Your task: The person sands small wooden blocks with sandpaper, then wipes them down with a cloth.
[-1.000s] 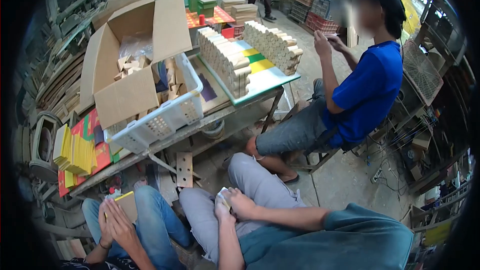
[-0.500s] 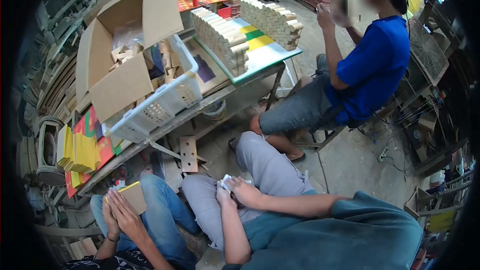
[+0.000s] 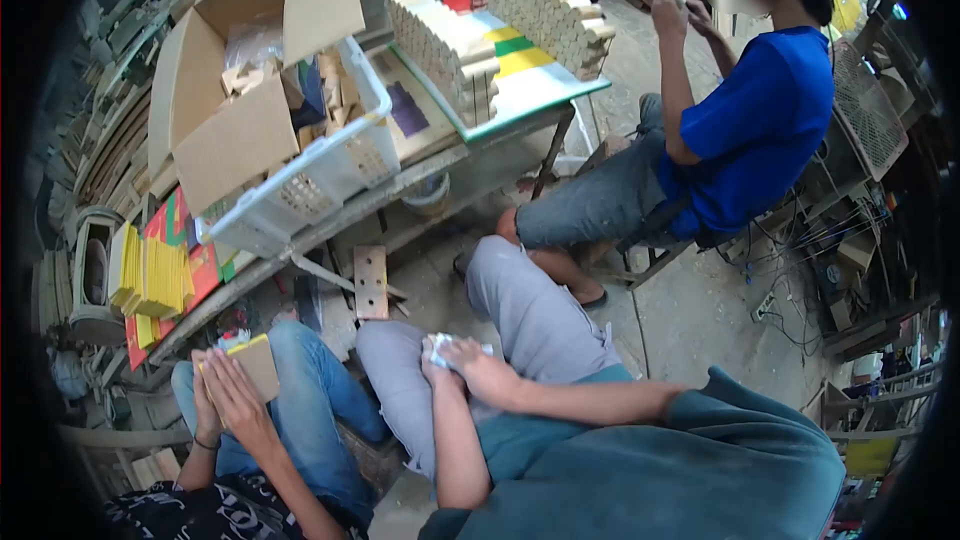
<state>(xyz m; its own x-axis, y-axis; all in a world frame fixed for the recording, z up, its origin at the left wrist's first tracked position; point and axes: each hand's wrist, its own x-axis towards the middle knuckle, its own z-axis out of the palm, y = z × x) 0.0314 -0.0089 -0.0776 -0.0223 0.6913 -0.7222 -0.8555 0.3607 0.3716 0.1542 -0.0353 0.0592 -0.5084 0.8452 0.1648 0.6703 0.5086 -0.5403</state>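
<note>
Over my lap, my left hand (image 3: 438, 364) is closed round a small white item (image 3: 442, 344) that looks like paper or cloth. My right hand (image 3: 480, 366) lies against the same item from the other side, its fingers blurred by motion. Part of the white item shows between the hands; anything inside it is hidden. Both hands are close together above the grey trousers (image 3: 395, 375).
A co-worker at the left holds a yellow-edged board (image 3: 258, 368). A person in a blue shirt (image 3: 765, 120) sits at the right. The table carries a white crate (image 3: 310, 202), a cardboard box (image 3: 235, 145) and stacked wooden pieces (image 3: 455, 65).
My right hand has shifted slightly over the white item, and more of the item shows past its fingers. The view has moved a little. The person in blue has raised both hands.
</note>
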